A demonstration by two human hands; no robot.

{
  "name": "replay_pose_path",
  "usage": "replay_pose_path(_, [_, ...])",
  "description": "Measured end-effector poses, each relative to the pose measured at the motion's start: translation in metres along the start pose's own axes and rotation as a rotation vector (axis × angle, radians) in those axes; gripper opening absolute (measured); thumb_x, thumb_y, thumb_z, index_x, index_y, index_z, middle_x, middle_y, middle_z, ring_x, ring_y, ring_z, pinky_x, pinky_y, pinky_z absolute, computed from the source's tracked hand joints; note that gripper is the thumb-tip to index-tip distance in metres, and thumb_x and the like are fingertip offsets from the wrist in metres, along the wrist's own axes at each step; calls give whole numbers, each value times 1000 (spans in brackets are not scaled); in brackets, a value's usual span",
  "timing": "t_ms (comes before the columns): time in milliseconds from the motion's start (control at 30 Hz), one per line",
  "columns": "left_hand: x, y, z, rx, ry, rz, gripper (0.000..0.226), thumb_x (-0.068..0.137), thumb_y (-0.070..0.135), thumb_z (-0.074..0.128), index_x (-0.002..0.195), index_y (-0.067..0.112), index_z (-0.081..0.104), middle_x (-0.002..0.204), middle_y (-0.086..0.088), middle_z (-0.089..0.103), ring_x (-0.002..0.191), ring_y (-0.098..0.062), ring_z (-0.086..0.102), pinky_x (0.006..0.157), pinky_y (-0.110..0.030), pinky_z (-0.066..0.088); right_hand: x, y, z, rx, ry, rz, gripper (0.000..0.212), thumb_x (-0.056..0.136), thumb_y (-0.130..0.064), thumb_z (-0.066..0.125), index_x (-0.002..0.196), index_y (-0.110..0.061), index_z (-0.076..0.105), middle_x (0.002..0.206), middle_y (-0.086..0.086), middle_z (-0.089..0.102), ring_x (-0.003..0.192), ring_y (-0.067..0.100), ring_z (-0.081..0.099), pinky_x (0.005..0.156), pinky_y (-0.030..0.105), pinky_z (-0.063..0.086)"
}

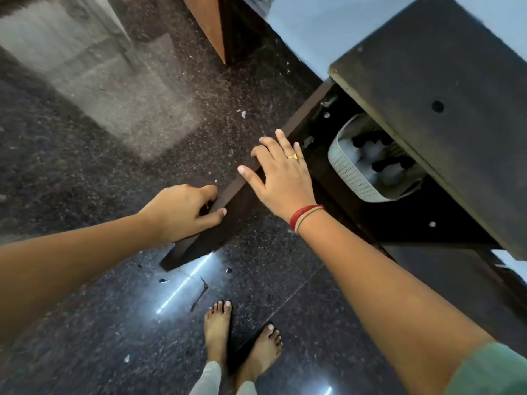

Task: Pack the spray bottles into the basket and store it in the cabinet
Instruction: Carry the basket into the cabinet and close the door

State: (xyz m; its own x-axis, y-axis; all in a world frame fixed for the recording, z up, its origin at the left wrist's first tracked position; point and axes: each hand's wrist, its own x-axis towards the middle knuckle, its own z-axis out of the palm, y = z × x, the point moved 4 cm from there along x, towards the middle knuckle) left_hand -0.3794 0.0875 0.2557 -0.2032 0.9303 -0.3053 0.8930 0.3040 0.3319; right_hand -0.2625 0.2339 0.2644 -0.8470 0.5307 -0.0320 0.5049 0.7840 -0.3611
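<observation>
Basket (349,178) of bottles (373,151) sits inside cabinet (445,109), right of frame; left hand (182,212) grips door (228,201) edge, right hand (281,178) spread flat on it.

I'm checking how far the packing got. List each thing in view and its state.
Door: open, both hands on its top edge.
Basket: inside the cabinet, upright.
Bottles: standing in the basket.
Left hand: gripping the door edge.
Right hand: laid open on the door.

Single head-worn view, wide-angle, facing steeply down at the granite floor (114,309) and bare feet. Open cabinet (427,81) lies near, right.
</observation>
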Motion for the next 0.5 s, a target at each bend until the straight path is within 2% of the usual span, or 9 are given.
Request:
replay_pose_path(100, [2, 31, 14, -77, -48, 59, 34, 89, 53, 49, 70, 29, 34, 55, 4, 53, 49, -17, 50, 48, -32, 39, -18, 13, -4, 51, -17, -22, 41, 95, -49, 41, 117, -17, 54, 147, 2, 41, 146, 25, 14, 116, 45, 18])
replay_pose_path(167, [2, 55, 23, -122, -60, 83, 37, 89, 53, 52, 66, 31, 32, 52, 5, 49, 45, -7, 47, 44, -28, 34, -30, 24, -9, 69, -18, -38, 36, 95, -44, 43, 115, -16, 55, 147, 1, 41, 146, 24, 15, 115, 44, 21])
replay_pose_path(267, [0, 92, 40, -273, -68, 23, 39, 87, 55, 56, 65, 31, 33, 49, 5, 47, 43, -7, 46, 41, -19, 29, -48, 41, -16, 48, -5, -51, 30, 93, -36, 44, 111, -15, 56, 146, 1, 42, 145, 23, 18, 114, 42, 26])
replay_pose_path(400, [10, 154, 68, -534, -107, -107, 32, 85, 55, 60, 73, 28, 48, 58, 5, 58, 52, -4, 57, 49, -18, 44, -71, 68, -24, 8, 15, -48, 30, 88, -27, 46, 110, -12, 59, 146, 3, 44, 144, 23, 23, 109, 36, 33])
replay_pose_path(500, [33, 196, 79, -615, -171, -155, 40, 82, 52, 65, 82, 12, 61, 68, -3, 68, 64, -18, 67, 64, -41, 56, -83, 89, -29, -38, -28, -41, 37, 84, -20, 47, 118, -12, 56, 152, 4, 35, 145, 24, 19, 116, 39, 22])
